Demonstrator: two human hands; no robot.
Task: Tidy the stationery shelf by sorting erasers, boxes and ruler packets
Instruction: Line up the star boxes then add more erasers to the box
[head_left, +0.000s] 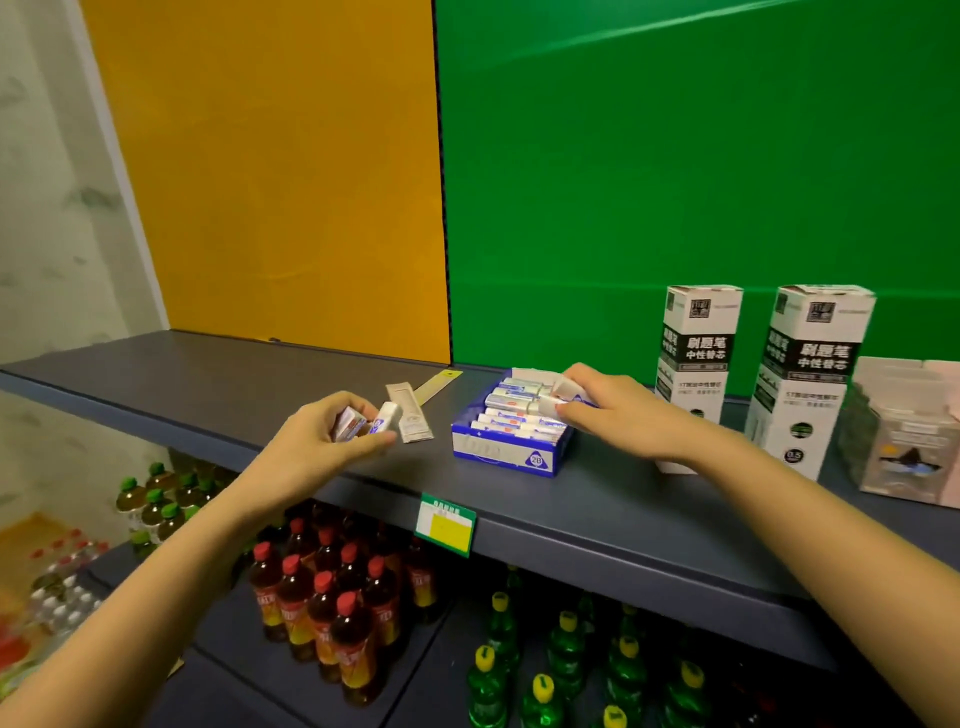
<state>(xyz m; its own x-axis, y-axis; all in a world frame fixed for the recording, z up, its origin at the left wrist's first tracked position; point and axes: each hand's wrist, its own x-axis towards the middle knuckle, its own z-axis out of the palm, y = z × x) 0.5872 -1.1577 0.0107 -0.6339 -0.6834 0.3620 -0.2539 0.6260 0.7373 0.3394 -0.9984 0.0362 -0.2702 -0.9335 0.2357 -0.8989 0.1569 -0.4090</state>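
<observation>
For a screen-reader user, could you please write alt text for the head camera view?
Two bare hands work at a dark shelf: the left hand holds a few small erasers, while the right hand places an eraser into an open blue box of erasers. Two tall white boxes stand to the right; drink bottles fill the shelf below.

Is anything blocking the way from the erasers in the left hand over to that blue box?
Nothing visible blocks it. The shelf is bare between the left hand, holding erasers, and the blue eraser box. The ruler packet lies just behind that path. The right hand covers the box's far right end.
</observation>
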